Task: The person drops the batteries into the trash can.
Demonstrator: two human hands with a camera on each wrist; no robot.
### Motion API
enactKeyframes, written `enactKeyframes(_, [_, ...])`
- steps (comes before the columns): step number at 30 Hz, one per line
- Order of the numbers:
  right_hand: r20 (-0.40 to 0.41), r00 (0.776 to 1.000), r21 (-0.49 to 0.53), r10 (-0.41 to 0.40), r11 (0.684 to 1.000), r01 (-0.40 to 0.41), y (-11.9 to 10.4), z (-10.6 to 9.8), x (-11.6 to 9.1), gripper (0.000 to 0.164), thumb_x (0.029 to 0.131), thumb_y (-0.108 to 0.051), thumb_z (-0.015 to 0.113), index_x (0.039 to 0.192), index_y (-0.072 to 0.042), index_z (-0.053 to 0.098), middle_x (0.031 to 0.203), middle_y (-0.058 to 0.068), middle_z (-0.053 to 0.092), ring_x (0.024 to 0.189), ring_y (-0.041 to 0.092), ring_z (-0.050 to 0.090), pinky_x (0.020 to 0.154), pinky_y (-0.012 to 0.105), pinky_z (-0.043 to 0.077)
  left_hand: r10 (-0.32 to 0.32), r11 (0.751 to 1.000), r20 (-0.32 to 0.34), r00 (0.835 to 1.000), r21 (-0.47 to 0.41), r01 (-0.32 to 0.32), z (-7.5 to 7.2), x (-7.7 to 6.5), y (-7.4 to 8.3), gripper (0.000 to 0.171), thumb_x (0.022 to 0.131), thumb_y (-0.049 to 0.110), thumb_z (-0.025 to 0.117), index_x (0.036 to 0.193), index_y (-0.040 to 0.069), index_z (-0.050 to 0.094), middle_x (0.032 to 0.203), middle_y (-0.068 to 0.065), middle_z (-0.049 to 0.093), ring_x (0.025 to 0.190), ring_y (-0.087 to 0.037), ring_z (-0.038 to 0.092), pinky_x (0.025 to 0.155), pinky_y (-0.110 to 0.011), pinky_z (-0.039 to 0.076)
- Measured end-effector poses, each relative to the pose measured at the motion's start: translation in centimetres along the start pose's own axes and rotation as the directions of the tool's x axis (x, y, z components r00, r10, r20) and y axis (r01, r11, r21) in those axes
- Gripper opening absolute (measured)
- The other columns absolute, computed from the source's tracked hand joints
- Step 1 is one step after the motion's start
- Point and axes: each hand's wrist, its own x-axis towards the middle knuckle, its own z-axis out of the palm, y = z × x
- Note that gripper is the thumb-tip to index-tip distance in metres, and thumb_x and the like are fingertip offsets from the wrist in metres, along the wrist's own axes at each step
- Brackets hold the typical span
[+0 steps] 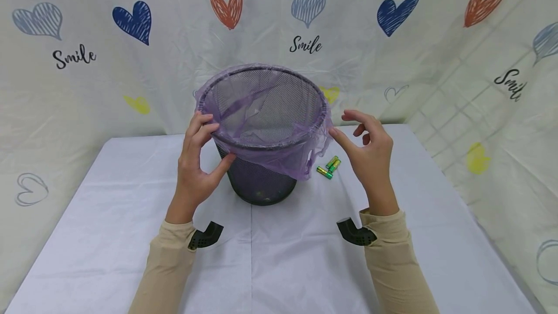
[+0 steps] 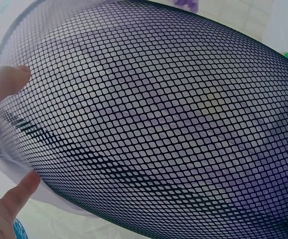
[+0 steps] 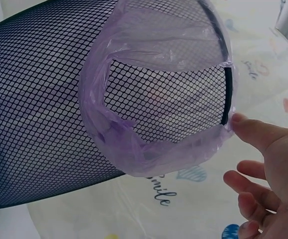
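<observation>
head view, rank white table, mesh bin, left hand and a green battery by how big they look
1. white table
2. mesh bin
3. left hand
4. green battery (all three look much alike)

Left hand [image 1: 192, 171] and right hand [image 1: 370, 151] raised, apart.
Left fingers [image 1: 192, 134] curve, thumb spread below; right thumb [image 1: 344, 141] extends, fingers loosely bent; both forearms [image 1: 167, 265] reach forward.
</observation>
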Motion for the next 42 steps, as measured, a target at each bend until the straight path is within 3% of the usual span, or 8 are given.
enactKeyframes(12, [-0.013, 1.0, -0.01, 0.019, 1.0, -0.019, 0.6, -0.1, -0.3, 0.043, 0.071, -0.018, 0.078, 0.112, -0.016, 0.065, 0.102, 0.004, 0.068, 0.074, 0.015, 0.042, 0.061, 0.023, 0.028, -0.002, 1.0, 0.001, 1.0, 0.005, 0.002, 0.0, 0.0, 0.1, 0.054, 0.068, -0.004, 0.071, 0.115, -0.014, 0.047, 0.126, -0.035, 0.042, 0.132, -0.047, 0.027, 0.104, -0.023, 0.04])
enactKeyframes(25, [-0.015, 1.0, -0.013, 0.022, 1.0, -0.022, 1.3, -0.4, -1.0, 0.041, 0.073, -0.025, 0.076, 0.112, -0.021, 0.065, 0.101, 0.0, 0.067, 0.074, 0.013, 0.043, 0.06, 0.026, 0.03, -0.008, 1.0, 0.008, 1.0, 0.011, 0.008, -0.1, 0.0, 0.2, 0.054, 0.068, -0.004, 0.071, 0.115, -0.014, 0.046, 0.126, -0.035, 0.042, 0.132, -0.047, 0.027, 0.105, -0.024, 0.04])
enactKeyframes(29, [-0.014, 1.0, -0.016, 0.028, 0.999, -0.029, 1.3, -0.5, -1.2, 0.04, 0.073, -0.02, 0.076, 0.111, -0.017, 0.065, 0.101, 0.004, 0.067, 0.074, 0.014, 0.043, 0.06, 0.024, 0.03, -0.01, 1.0, 0.008, 1.0, 0.012, 0.01, -0.1, 0.1, 0.3, 0.055, 0.066, -0.007, 0.071, 0.115, -0.014, 0.046, 0.126, -0.035, 0.042, 0.132, -0.047, 0.027, 0.105, -0.024, 0.04])
enactKeyframes(36, [-0.012, 0.998, -0.019, 0.057, 0.998, -0.057, -1.3, -0.7, -1.4, 0.037, 0.074, -0.006, 0.074, 0.109, -0.001, 0.064, 0.1, 0.019, 0.065, 0.073, 0.023, 0.043, 0.06, 0.012, 0.025, -0.01, 1.0, 0.006, 1.0, 0.013, 0.01, 0.0, 0.1, 0.2, 0.055, 0.066, -0.007, 0.07, 0.115, -0.014, 0.046, 0.126, -0.035, 0.042, 0.132, -0.047, 0.027, 0.104, -0.023, 0.04])
enactKeyframes(42, [-0.017, 0.997, -0.028, 0.078, 0.997, -0.078, 1.5, -0.4, -1.6, 0.039, 0.073, -0.014, 0.076, 0.111, -0.01, 0.065, 0.101, 0.011, 0.067, 0.074, 0.023, 0.044, 0.059, 0.023, 0.029, -0.009, 1.0, 0.004, 1.0, 0.011, 0.009, 0.0, 0.1, 0.2, 0.056, 0.065, -0.008, 0.07, 0.115, -0.014, 0.046, 0.126, -0.035, 0.042, 0.132, -0.047, 0.027, 0.104, -0.023, 0.04])
